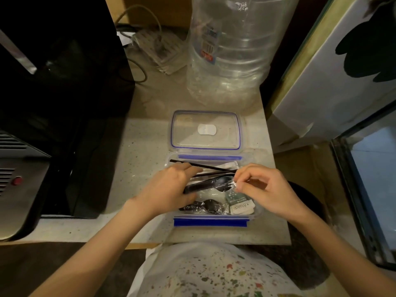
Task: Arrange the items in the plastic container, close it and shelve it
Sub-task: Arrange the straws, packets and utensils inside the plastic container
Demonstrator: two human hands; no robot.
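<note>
Right hand (265, 189) fingers (240, 179) pinch wrapped fork (222, 185); left hand (171, 189) fingers curl over black cutlery in container (210, 219).

I stand at a pale speckled counter (139, 146). On it, just in front of me, sits the open container (256, 212), and its clear lid (205, 130) lies flat just behind, touching it. Farther back stands a big clear jug (229, 61). A cable (139, 71) and a wrapped packet (162, 52) lie at the back left.
</note>
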